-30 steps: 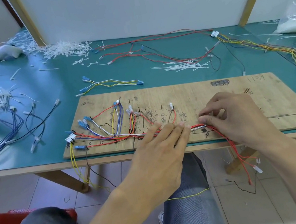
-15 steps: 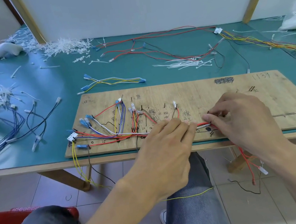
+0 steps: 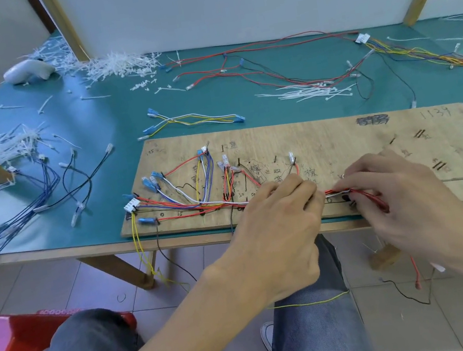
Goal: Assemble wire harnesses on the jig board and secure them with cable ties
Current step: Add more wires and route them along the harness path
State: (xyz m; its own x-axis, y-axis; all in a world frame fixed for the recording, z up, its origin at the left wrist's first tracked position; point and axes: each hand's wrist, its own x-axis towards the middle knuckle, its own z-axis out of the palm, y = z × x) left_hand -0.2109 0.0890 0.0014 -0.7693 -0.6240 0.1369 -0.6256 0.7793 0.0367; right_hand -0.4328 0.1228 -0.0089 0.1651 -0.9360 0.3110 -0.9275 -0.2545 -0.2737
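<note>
A wooden jig board (image 3: 324, 143) lies on the green table near its front edge. A wire harness (image 3: 186, 203) of red, blue, white and yellow wires runs along the board's lower part, with blue and white connectors at its left. My left hand (image 3: 279, 222) lies over the bundle at mid-board, fingertips curled onto the wires. My right hand (image 3: 388, 191) pinches the red and white bundle just right of it, fingers bent around the wires. Red wires trail from under that hand over the table edge.
Loose white cable ties (image 3: 308, 93) lie behind the board, with bigger heaps at back left (image 3: 117, 64) and far left. Spare harnesses sit behind (image 3: 192, 119), at left (image 3: 46, 191) and at back right (image 3: 431, 55). A red stool (image 3: 23, 341) stands at lower left.
My left hand's fingers have curled from flat onto the bundle. Both hands have stayed at the same spot on the harness; the camera has tilted slightly.
</note>
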